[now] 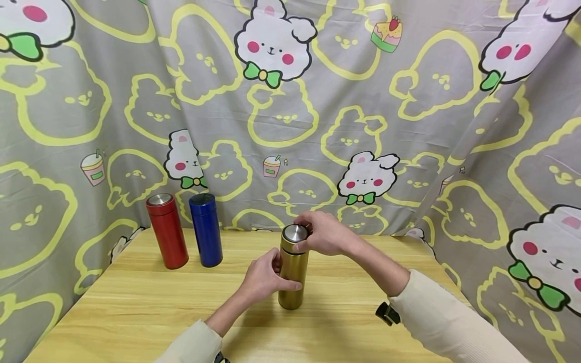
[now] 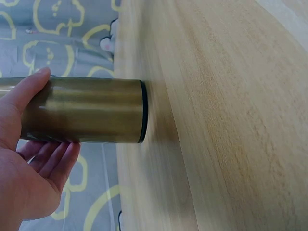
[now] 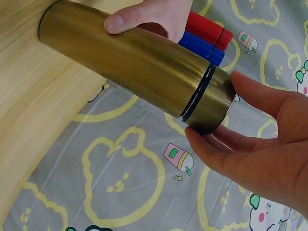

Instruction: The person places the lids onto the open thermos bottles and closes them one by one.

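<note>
A gold thermos (image 1: 292, 272) stands upright on the wooden table, a dark ring around its base. My left hand (image 1: 265, 276) grips its body from the left, thumb across the front and fingers behind, as the left wrist view of the thermos (image 2: 96, 110) also shows. At the top, my right hand (image 1: 324, 233) pinches the gold lid (image 1: 295, 235) with its silver disc, thumb and fingers on opposite sides. In the right wrist view a narrow dark gap with a pale line shows between the lid (image 3: 211, 101) and the body.
To the left on the table (image 1: 150, 312) stand a red thermos (image 1: 169, 237) and, right beside it, a blue thermos (image 1: 207, 234), both with lids on. A grey curtain (image 1: 290, 131) with cartoon prints hangs behind the table and along both sides.
</note>
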Motion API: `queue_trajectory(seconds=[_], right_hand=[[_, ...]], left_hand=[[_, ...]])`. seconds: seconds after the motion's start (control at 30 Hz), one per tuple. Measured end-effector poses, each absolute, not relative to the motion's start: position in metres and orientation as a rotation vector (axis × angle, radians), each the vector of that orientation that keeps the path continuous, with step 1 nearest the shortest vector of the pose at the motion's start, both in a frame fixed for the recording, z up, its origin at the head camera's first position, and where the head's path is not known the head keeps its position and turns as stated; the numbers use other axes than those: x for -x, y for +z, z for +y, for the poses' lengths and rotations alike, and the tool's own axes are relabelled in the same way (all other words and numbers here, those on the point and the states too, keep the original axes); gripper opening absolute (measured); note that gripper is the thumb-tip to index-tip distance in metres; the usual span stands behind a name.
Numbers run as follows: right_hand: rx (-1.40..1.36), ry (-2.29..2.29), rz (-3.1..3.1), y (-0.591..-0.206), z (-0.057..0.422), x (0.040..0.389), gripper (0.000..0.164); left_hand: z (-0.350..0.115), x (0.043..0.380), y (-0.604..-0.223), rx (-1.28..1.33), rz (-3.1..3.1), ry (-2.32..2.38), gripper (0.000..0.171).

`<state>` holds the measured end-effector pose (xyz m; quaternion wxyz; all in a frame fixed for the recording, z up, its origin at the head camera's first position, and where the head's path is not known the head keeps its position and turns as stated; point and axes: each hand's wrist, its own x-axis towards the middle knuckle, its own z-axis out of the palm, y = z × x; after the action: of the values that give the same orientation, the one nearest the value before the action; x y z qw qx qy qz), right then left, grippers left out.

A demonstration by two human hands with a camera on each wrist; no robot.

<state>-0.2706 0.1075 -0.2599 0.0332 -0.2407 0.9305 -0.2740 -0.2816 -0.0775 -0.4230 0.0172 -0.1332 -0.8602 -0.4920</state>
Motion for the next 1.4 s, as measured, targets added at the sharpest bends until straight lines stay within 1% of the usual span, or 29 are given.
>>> queue_trajectory(seconds=[0.2,0.37,0.47,0.53,0.7,0.77,0.83,0.93,1.07,1.4], right_hand=[[0.745,-0.830,2.894,-0.2610,0.1067,0.2713,0.053],[0.664,-0.876,2.911,-0.2635,0.1055,0.2719,0.051],[0.632,-0.900,2.922,-0.2651,0.1051,0.2719,0.053],[0.619,-0.892,2.930,-0.2657,0.1048,0.2720,0.056],[0.599,-0.850,2.915,-0.2642,0.1047,0.2712,0.075],[0.615,-0.853,2.888,-0.2631,0.1053,0.2711,0.080],[0.649,-0.855,2.860,-0.2623,0.1061,0.2716,0.078],[0.707,-0.843,2.840,-0.2617,0.1071,0.2722,0.070],[0.729,-0.843,2.834,-0.2616,0.1084,0.2725,0.064],[0.750,-0.848,2.836,-0.2616,0.1095,0.2723,0.060]], left_hand=[[-0.0776,0.2814,-0.4237,0.412,-2.676,-1.513,0.058],[-0.0777,0.2808,-0.4230,0.414,-2.678,-1.504,0.059],[-0.0775,0.2804,-0.4226,0.420,-2.677,-1.501,0.058],[-0.0774,0.2802,-0.4222,0.424,-2.676,-1.499,0.058],[-0.0775,0.2802,-0.4220,0.427,-2.677,-1.497,0.059],[-0.0775,0.2804,-0.4220,0.426,-2.677,-1.494,0.059],[-0.0777,0.2808,-0.4221,0.426,-2.677,-1.494,0.059],[-0.0778,0.2813,-0.4225,0.423,-2.679,-1.486,0.059],[-0.0779,0.2816,-0.4231,0.424,-2.679,-1.478,0.059],[-0.0780,0.2817,-0.4241,0.423,-2.677,-1.489,0.059]])
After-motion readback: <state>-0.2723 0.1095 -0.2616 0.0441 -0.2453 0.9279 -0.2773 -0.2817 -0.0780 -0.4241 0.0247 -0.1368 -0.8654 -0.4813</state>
